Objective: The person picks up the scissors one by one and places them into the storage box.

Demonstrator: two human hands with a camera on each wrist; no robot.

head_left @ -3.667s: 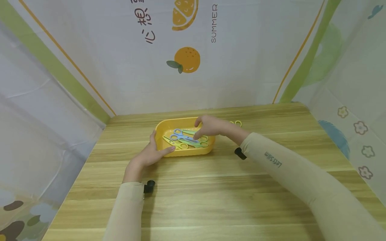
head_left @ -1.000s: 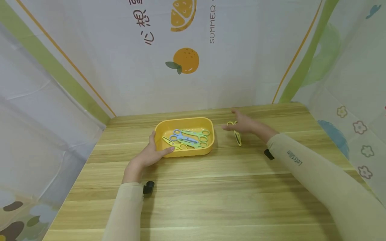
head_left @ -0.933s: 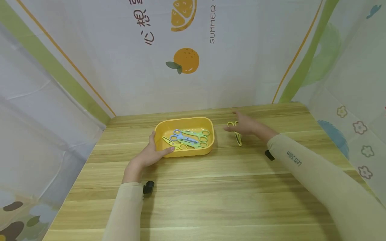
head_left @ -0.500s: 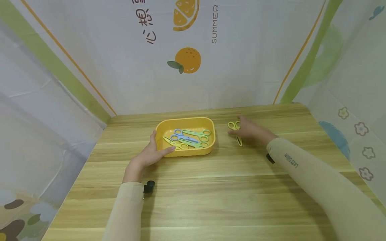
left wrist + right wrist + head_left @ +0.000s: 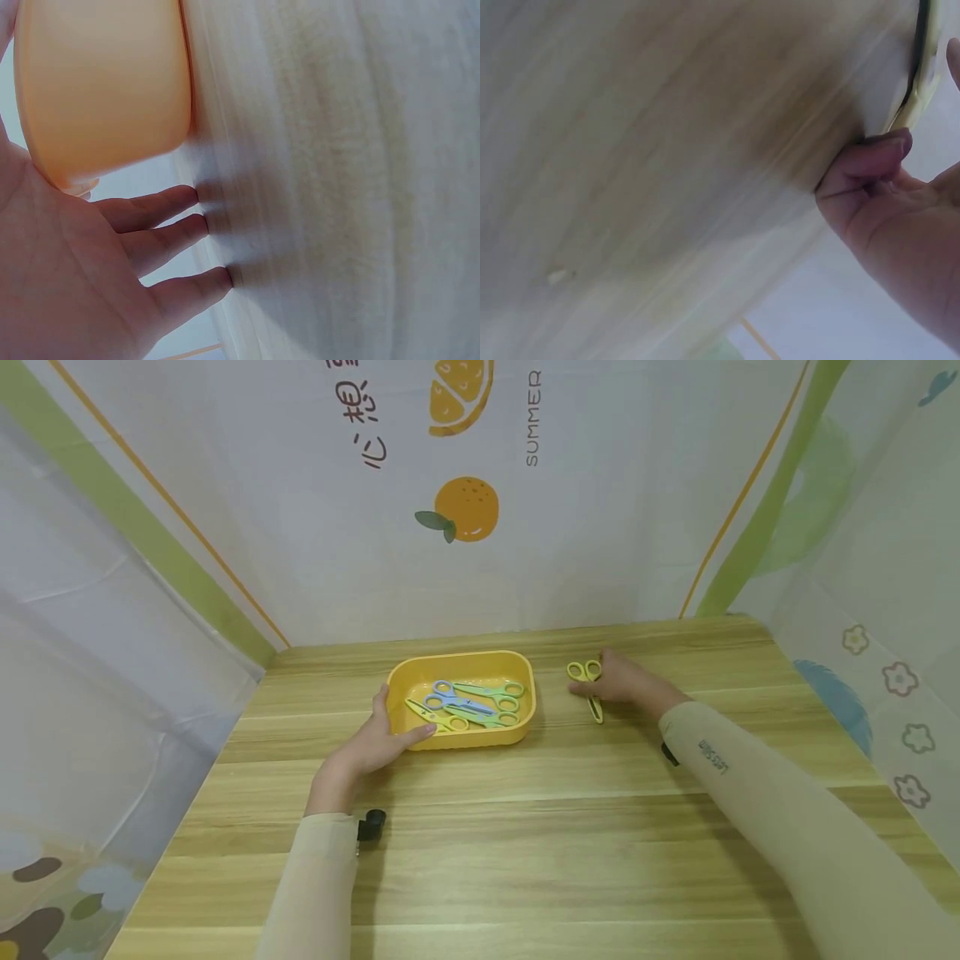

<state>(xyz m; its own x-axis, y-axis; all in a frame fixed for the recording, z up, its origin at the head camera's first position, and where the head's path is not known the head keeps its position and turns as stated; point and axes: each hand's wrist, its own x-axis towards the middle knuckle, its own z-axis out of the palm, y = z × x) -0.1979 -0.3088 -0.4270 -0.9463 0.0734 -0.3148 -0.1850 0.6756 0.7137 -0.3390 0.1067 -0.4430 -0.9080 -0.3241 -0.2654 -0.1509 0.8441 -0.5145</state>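
Observation:
In the head view my left hand (image 5: 367, 745) holds the left corner of a yellow tray (image 5: 480, 741), thumb over its near rim. The left wrist view shows its other fingers (image 5: 180, 296) reaching down to the table beside the tray wall (image 5: 105, 82). Inside lie blue scissors (image 5: 448, 697), yellow scissors (image 5: 431, 716) and two green pairs, one the upper green scissors (image 5: 487, 692). Right of the tray, my right hand (image 5: 621, 678) pinches another pair of yellow scissors (image 5: 596, 708) across the middle, close to the tabletop. Its bent thumb (image 5: 870, 169) meets the scissors (image 5: 919, 97) in the right wrist view.
The wood-grain table (image 5: 480, 852) stretches in front of both arms. A white printed curtain (image 5: 600, 543) rises behind the table's back edge, with more cloth at both sides. Black wrist mounts, such as the left one (image 5: 371, 825), stick out inward from the forearms.
My right hand has left the tray, reached right to the yellow scissors on the table and lowered its fingers round them. The left hand and tray stay in place.

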